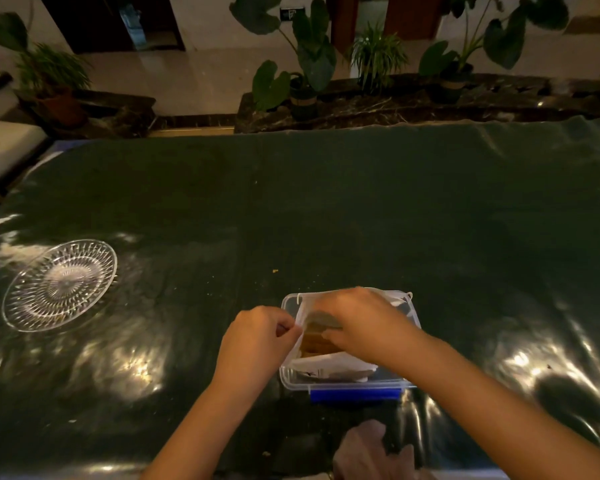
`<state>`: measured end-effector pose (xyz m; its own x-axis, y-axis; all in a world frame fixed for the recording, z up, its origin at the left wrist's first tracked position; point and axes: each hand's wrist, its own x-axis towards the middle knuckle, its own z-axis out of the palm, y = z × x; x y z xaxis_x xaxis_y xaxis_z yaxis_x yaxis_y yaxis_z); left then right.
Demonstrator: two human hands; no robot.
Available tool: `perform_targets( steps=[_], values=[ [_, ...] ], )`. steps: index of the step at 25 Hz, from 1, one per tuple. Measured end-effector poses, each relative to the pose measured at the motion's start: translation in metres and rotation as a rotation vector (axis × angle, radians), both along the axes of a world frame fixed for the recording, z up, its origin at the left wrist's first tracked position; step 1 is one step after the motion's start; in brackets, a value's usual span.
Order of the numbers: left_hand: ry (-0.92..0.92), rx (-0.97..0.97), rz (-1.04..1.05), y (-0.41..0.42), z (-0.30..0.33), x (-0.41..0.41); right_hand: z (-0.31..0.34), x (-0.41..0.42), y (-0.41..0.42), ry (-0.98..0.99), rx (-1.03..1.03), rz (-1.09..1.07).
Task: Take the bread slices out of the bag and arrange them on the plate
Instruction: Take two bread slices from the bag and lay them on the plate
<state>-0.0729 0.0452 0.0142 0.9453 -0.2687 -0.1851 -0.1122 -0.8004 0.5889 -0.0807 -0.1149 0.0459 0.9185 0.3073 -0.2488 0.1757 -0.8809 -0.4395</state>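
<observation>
A white plastic bag [329,365] of bread sits inside a clear box [343,384] with a blue clip, near the table's front edge. Brown bread slices [314,341] show through the bag's open mouth. My left hand [257,337] pinches the bag's left edge and holds it apart. My right hand [364,323] reaches into the mouth, fingers on the slices; whether they grip one is hidden. A clear cut-glass plate [61,284] with nothing on it lies far to the left.
The table wears a dark green glossy cover [361,202] with a few crumbs. A crumpled clear plastic piece [368,448] lies at the front edge. Potted plants [305,81] stand beyond the far edge.
</observation>
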Motion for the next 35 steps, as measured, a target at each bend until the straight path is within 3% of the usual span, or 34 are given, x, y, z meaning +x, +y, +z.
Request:
perform_targets(
  steps=[3,6,11,17,23,30,35],
  values=[
    [0.003,-0.043,0.023,0.002,0.002,-0.001,-0.016,0.023,0.013,0.389,-0.214,-0.053],
    [0.055,-0.092,0.055,0.006,0.002,-0.004,-0.043,0.027,0.008,0.325,-0.320,-0.042],
    [0.092,-0.130,0.091,0.004,-0.001,-0.009,-0.090,0.018,0.002,0.445,-0.328,-0.217],
    [0.156,-0.163,0.119,0.006,-0.001,-0.010,-0.113,0.024,-0.011,0.524,-0.045,-0.748],
    [0.205,-0.184,0.139,0.007,0.000,-0.008,-0.111,0.023,-0.015,0.454,-0.264,-0.464],
    [0.215,-0.227,0.147,0.006,-0.001,-0.005,-0.091,0.030,-0.020,0.335,-0.203,-0.406],
    [0.156,-0.239,0.126,0.007,-0.002,0.003,-0.058,0.013,-0.031,0.215,-0.273,-0.127]
  ],
)
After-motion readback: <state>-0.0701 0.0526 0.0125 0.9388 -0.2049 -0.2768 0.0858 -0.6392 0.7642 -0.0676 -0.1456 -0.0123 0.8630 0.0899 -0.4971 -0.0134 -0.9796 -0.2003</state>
